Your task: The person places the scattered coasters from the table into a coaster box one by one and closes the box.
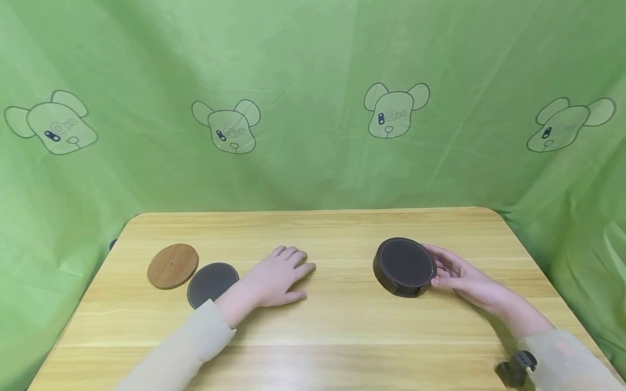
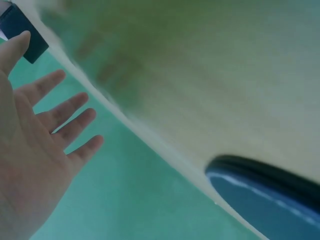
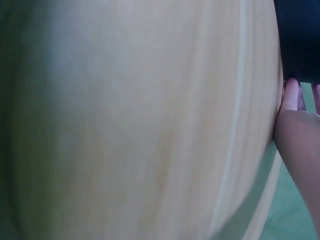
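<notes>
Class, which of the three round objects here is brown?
The leftmost, the wooden disc: it alone is brown, while the flat disc beside it and the thick round holder at the right hand are black.

Runs left to right on or over the table [image 1: 342, 331]: disc [image 1: 173, 266], coaster [image 1: 211, 282], left hand [image 1: 276, 279], holder [image 1: 405, 266], right hand [image 1: 469, 285]. Has the coaster just right of the disc, slightly nearer the front, partly hidden behind the left forearm [image 1: 186, 347]. Places the holder well right of the left hand, directly beside the right hand. Shows a curtain [image 1: 313, 179] behind.
</notes>
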Tool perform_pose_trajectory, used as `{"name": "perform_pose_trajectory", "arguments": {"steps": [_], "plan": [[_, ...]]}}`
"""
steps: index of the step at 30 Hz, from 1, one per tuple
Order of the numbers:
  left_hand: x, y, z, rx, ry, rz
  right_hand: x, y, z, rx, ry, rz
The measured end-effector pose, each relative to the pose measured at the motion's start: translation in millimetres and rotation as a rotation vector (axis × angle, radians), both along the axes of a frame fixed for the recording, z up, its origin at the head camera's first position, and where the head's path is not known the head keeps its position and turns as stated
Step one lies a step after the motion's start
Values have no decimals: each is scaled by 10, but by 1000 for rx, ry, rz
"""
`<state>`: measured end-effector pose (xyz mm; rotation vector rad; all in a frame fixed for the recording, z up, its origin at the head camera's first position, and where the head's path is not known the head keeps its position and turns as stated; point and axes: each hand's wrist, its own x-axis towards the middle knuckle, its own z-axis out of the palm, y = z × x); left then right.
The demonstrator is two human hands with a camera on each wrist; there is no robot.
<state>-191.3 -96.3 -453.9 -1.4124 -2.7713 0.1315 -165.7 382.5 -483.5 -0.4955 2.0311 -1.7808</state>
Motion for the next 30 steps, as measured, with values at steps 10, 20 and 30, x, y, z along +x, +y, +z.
{"name": "perform_pose_trajectory", "arguments": {"steps": [10,20,30], "plan": [[48,-218,5,93,-27,44,-3,-10,39,-17,0,18],[103,-451,-1,108,-45,104,10,1,42,-8,-8,5],[192,-744,-22,129,-43,175,12,-11,64,1,-13,0]]}}
